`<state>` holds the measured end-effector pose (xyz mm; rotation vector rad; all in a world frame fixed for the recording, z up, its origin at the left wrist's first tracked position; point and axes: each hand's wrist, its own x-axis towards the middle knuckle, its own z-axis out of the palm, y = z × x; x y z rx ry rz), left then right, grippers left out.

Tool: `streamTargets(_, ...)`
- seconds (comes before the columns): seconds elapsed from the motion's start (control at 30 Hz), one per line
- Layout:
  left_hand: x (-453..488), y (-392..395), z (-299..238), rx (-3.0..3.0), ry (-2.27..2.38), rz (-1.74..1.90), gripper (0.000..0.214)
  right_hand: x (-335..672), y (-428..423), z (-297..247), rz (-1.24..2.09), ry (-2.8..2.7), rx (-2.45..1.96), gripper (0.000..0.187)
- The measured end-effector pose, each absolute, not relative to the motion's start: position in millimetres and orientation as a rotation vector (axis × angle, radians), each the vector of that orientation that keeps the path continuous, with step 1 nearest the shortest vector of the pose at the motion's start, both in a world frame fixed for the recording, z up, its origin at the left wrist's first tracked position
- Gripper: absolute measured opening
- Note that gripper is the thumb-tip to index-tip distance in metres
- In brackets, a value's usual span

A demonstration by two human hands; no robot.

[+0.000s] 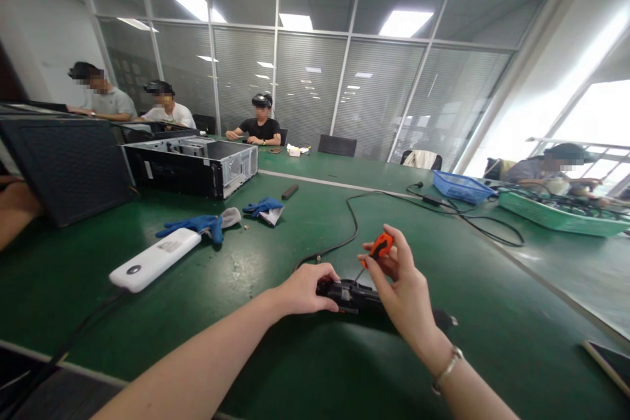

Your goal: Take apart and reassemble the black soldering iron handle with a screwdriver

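Note:
A long black power tool [367,300] with a cord lies on the green table [305,361]. My left hand [306,289] is closed around its left end, thumb on the near side. In my right hand [401,275] is a screwdriver [381,246] with an orange and black handle, pinched between thumb and fingers. Its thin shaft points down and to the left, and the tip meets the top of the black tool near my left fingers. Just what the tip touches is too small to make out. Part of the tool is hidden behind my right hand and wrist.
Left lie a white power bank-like device [157,259], blue-grey gloves [211,226] and an open computer case [191,164]. A black cable [352,210] runs behind my hands. Right stand a blue basket [462,187] and a green basket [556,213]. Several people sit around the table.

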<state>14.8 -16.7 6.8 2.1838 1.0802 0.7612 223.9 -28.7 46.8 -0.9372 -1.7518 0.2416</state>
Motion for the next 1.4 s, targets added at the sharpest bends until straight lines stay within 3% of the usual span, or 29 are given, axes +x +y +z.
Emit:
streamTargets(0.13,14.8,-18.2,8.8,2.181,1.085,0.762,0.042,219.9,-19.6,60.9,0.061,-1.785,-1.028,0.054)
streamTargets(0.3,15.0,-19.0,8.6,2.189,1.093,0.753,0.042,220.2,-10.3,61.2,0.428,-1.772,-1.016,0.061)
streamTargets(0.47,14.6,-18.9,10.2,2.218,1.088,0.743,0.042,226.5,-11.4,51.8,0.251,-1.698,-1.119,0.069)
streamTargets(0.67,14.6,-20.3,12.6,2.218,1.076,0.732,0.041,225.8,-17.5,50.0,0.527,-1.708,-0.913,0.067)
streamTargets(0.83,14.0,-19.9,11.1,2.218,1.070,0.751,0.042,223.9,-19.9,51.3,0.242,-1.713,-1.049,0.064)
streamTargets(1.03,13.9,-18.9,10.7,2.214,1.066,0.736,0.041,221.8,-24.7,52.9,0.453,-1.684,-0.970,0.063)
streamTargets(1.23,14.5,-19.8,11.5,2.199,1.073,0.744,0.041,220.1,-24.6,51.3,0.131,-1.686,-1.119,0.060)
streamTargets(1.4,14.6,-19.6,10.7,2.193,1.060,0.752,0.041,219.2,-24.1,49.4,0.377,-1.677,-0.975,0.061)
